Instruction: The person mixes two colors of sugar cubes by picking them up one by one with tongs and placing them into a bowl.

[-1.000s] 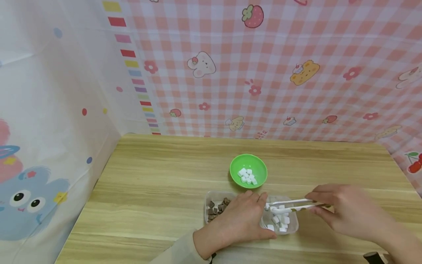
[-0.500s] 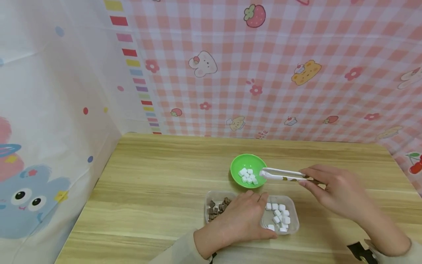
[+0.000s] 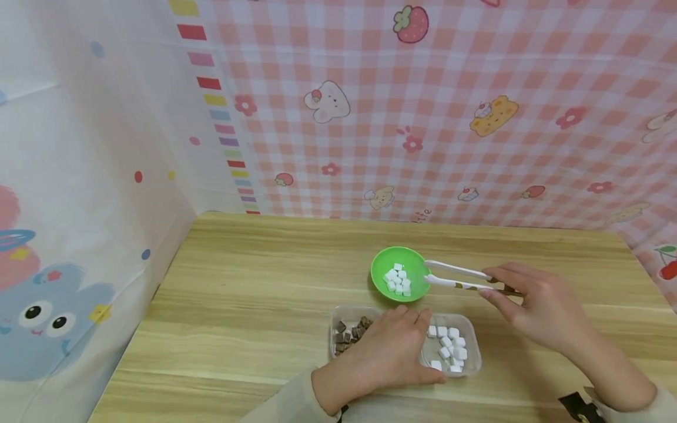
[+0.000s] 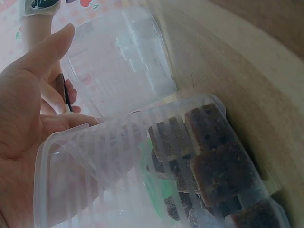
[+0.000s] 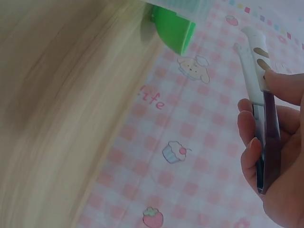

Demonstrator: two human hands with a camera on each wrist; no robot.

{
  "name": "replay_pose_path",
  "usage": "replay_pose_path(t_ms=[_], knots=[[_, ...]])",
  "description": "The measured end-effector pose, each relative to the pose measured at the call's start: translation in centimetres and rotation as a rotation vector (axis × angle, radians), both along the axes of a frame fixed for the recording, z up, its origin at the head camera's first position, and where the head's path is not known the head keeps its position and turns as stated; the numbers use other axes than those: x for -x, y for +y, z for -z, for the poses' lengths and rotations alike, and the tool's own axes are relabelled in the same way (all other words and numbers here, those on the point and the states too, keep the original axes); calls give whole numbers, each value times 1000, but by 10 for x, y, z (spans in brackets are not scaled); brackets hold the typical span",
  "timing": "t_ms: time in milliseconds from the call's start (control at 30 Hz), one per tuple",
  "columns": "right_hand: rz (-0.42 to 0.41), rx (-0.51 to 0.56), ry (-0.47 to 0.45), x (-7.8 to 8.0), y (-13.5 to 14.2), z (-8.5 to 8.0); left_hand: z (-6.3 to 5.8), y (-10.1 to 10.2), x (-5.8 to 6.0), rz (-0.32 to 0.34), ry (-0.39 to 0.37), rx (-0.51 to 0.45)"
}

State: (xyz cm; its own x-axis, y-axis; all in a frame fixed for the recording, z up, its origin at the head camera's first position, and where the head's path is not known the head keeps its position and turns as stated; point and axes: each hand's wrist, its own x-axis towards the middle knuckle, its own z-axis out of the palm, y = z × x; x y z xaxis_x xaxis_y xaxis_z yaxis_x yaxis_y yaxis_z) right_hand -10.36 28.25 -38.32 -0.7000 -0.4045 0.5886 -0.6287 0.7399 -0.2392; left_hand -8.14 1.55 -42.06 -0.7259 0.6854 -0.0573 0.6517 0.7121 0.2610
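My right hand [image 3: 545, 311] holds white tongs [image 3: 449, 282] with brown patches; in the right wrist view, thumb and curled fingers surround their dark handle. The tong tips are apart at the right rim of a green bowl [image 3: 418, 267], and I see nothing between them. Several small white cubes [image 3: 392, 275] lie in the bowl. My left hand [image 3: 388, 352] spans the left end of a clear plastic container [image 3: 475, 343] of white cubes, thumb at its near side and fingertips at its far side. Beneath that hand, another clear container [image 4: 42, 166] with brown cubes [image 4: 221, 173] is partly hidden.
The wooden tabletop [image 3: 254, 317] extends around the bowl and containers. A pink checked cloth [image 3: 370, 147] hangs behind its back edge, and a white printed cloth [image 3: 106, 176] hangs along the left side.
The right hand has carried the tongs from the white-cube container up to the green bowl. Their tips have spread, and a white cube has been added to the bowl. The left hand has stayed put.
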Motion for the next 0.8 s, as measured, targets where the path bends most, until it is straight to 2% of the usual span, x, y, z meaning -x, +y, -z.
replay_pose_path(t_ms=[133, 533, 800], knots=[[4, -10, 14, -7, 7, -3, 0, 0, -1, -7, -29, -1], [0, -66, 79, -26, 13, -19, 1, 0, -2, 0, -18, -10], [-27, -99, 103, -37, 18, -21, 1, 0, -1, -4, -6, -9]])
